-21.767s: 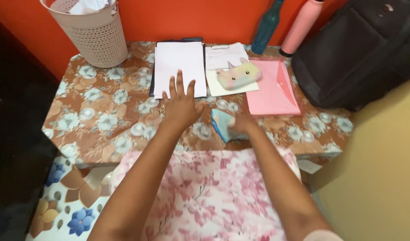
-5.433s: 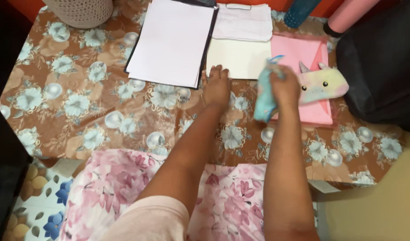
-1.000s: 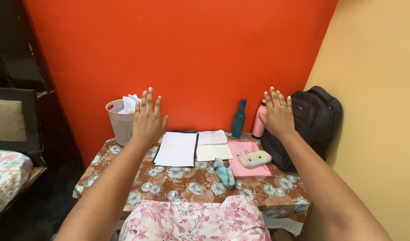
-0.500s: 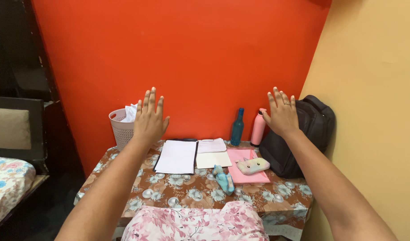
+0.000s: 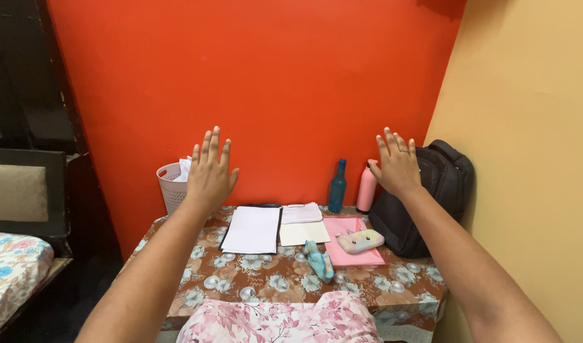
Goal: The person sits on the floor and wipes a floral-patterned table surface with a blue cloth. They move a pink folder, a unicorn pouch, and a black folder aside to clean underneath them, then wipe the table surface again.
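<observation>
Both hands are raised in the air, palms forward, fingers spread, each grip apart and holding nothing. Below the left hand [image 5: 210, 171] stands the perforated basket [image 5: 172, 187] of crumpled paper, with white sheets [image 5: 252, 228] lying flat further down. The right hand [image 5: 396, 166] hovers just beside the pink bottle [image 5: 366, 189] and black backpack [image 5: 428, 200]. The blue cloth [image 5: 319, 259] lies bunched between and below them, near the tabletop [image 5: 241, 273] front edge, bare patterned cover around it.

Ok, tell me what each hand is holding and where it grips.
Nothing is held. The left hand and right hand are both raised with fingers spread, above the table; the blue cloth lies there.
</observation>
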